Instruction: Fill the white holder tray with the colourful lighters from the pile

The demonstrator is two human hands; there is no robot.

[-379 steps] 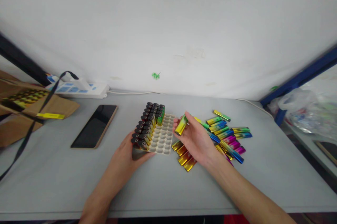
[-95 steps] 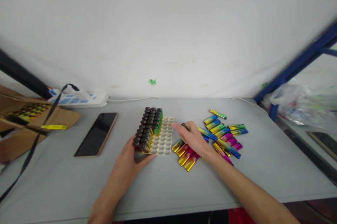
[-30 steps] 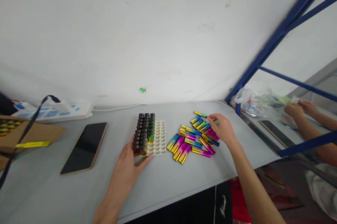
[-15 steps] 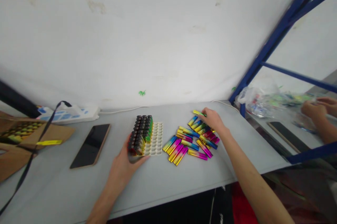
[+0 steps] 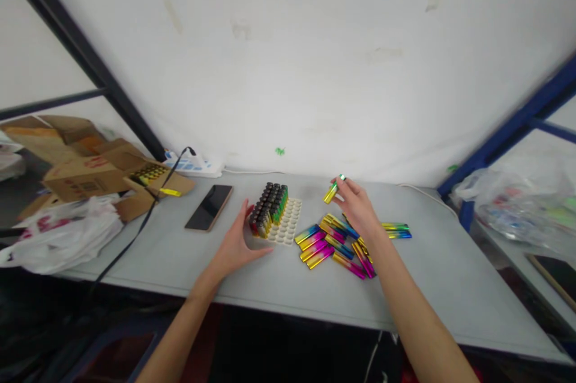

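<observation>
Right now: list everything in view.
Tray: 1, white, on table
Upright pieces: many, black tops, in tray
Loose pieces: over a dozen, multicolour, right of tray
Held piece: 1, gold and green, above table
Phone: 1, black, left of tray
Power strip: 1, white and blue, by wall
Boxes: count unclear, brown, far left
Bag: 1, white, left
Plastic wrap: count unclear, clear, right
Metal frames: 2, dark left, blue right
Table: 1, grey, foreground
Wall: 1, white, behind
Left hand: 1, around tray's near left corner
Right hand: 1, gripping held piece

Shiny yellow-and-green tubes (image 5: 396, 227) partly behind right arm (image 5: 411, 302), blurry clear plastic bags (image 5: 508, 206), flat black phone (image 5: 557, 274) cut off at right
</observation>
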